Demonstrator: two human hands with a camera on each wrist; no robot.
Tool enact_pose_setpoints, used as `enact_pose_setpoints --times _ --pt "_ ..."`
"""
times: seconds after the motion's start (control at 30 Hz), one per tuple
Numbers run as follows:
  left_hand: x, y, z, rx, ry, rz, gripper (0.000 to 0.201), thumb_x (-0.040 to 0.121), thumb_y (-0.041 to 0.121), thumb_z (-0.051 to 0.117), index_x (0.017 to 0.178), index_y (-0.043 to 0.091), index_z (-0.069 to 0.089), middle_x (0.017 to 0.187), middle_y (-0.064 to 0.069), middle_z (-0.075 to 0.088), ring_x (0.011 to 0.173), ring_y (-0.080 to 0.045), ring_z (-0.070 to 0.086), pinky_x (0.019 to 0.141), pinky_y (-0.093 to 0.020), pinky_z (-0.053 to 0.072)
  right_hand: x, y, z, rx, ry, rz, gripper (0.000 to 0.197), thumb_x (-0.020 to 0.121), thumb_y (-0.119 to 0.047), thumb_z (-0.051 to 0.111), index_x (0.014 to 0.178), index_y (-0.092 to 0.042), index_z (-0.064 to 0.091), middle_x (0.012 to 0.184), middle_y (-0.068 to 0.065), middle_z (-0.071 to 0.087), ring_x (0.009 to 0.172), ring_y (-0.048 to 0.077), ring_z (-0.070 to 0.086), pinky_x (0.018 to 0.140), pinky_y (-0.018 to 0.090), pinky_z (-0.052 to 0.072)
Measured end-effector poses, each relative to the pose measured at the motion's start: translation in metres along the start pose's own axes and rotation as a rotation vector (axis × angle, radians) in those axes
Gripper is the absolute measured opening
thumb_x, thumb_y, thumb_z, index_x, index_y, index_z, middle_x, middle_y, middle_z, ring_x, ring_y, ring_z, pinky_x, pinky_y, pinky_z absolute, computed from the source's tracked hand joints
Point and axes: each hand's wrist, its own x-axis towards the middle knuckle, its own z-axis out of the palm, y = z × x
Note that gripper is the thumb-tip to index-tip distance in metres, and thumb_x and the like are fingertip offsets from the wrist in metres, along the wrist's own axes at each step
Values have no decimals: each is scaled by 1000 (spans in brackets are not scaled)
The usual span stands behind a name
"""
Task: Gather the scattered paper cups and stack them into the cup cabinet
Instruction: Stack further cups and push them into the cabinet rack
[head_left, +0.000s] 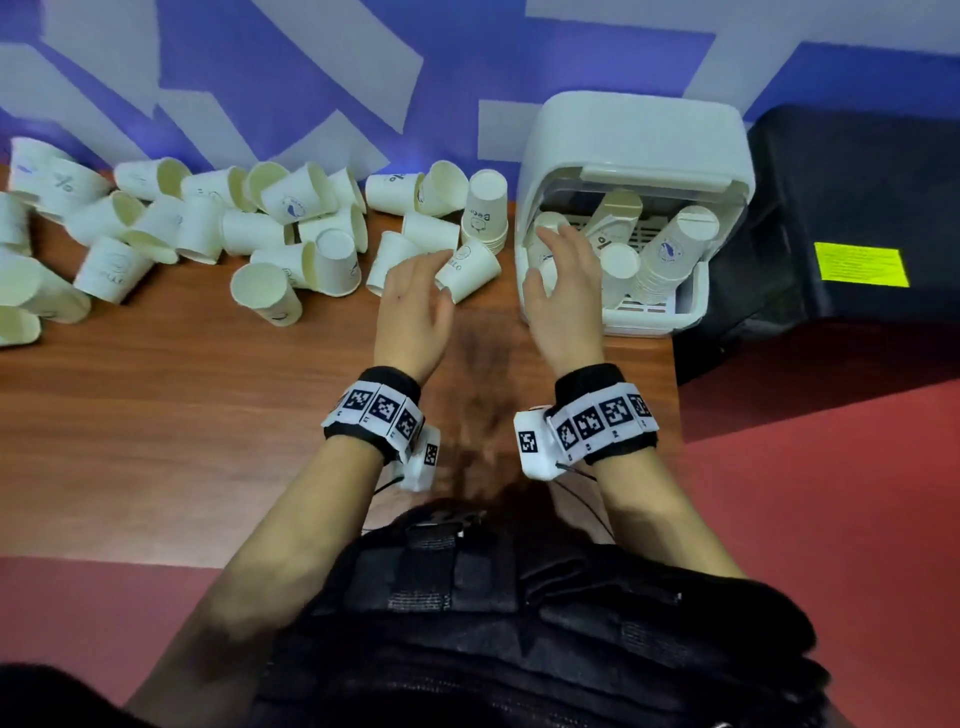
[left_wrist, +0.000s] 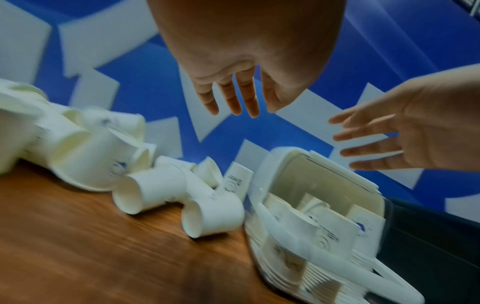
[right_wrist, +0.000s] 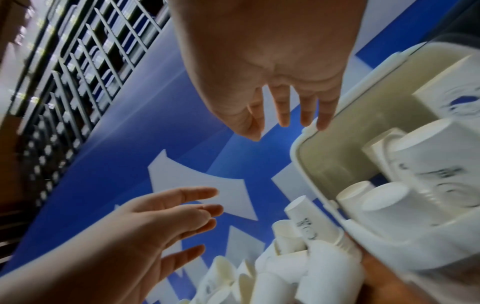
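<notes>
Several white paper cups lie scattered across the back of the wooden table. The white cup cabinet stands at the right with its lid up and holds upside-down cup stacks. My left hand hovers open, holding nothing, just left of a tipped cup. My right hand is open and empty at the cabinet's front left corner. The left wrist view shows straight fingers above lying cups and the cabinet. In the right wrist view, spread fingers hang beside the cabinet rim.
A short upside-down cup stack stands just left of the cabinet. A black case with a yellow label sits right of the table. A blue and white wall runs behind. Bare wood lies between me and the cups.
</notes>
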Motion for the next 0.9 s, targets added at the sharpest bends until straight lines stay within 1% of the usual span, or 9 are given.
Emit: enact_pose_setpoints --times 0.07,0.13,0.2,0.27,0.37,0.5,0.67,0.83,0.9 --pt "-8 -8 -20 5 42 -48 40 89 9 50 129 11 53 126 -7 57 119 -25 47 103 -28 32 -8 -20 16 72 -24 -58 40 91 -8 52 131 -12 54 144 9 40 137 22 32 110 17 16" --pt "-19 -18 -40 3 79 -89 41 90 8 51 130 12 52 127 -7 55 120 -23 45 101 -23 28 -17 -36 33 87 -79 -74 40 91 -11 53 131 -15 54 143 6 41 136 19 32 111 20 20" --pt "-31 -34 -59 19 119 -117 41 90 8 50 131 12 52 128 -8 55 121 -24 44 101 -22 26 -24 -51 54 60 -141 -87 40 92 -14 54 132 -15 53 144 6 40 136 19 32 111 24 23" --pt "-42 -56 -76 36 147 -154 41 89 9 49 130 10 52 126 -9 56 120 -25 45 102 -25 29 -32 -65 77 5 -221 -97 41 92 -17 55 133 -15 51 145 7 39 136 20 32 108 23 24" --pt "-55 -86 -97 41 147 -215 40 88 10 49 129 10 53 125 -10 56 117 -30 46 101 -32 34 -39 -85 109 -42 -354 -111 42 92 -20 56 134 -14 51 141 6 42 131 21 39 107 27 30" --pt "-65 -123 -131 33 124 -263 40 89 7 51 129 10 52 127 -10 54 120 -28 43 98 -21 26 -46 -118 153 -134 -566 -47 46 93 -22 55 138 -13 46 141 8 42 130 21 41 107 28 31" --pt "-65 -180 -195 60 87 -294 40 92 11 50 131 14 51 131 -7 52 124 -25 40 102 -25 27 -59 -170 215 -157 -590 -39 47 92 -21 56 138 -13 46 139 9 45 126 22 45 102 28 33" --pt "-68 -244 -264 103 152 -343 39 91 11 51 130 13 53 128 -9 54 122 -27 42 103 -29 29 -75 -220 284 -146 -658 -52 48 95 -23 54 141 -17 41 143 6 40 126 18 44 93 18 28" --pt "-74 -270 -290 123 173 -376 39 90 12 51 130 13 53 128 -10 54 122 -29 43 104 -32 30 -81 -240 312 -159 -686 -72 49 95 -24 53 142 -18 41 144 5 38 127 19 43 93 19 27"
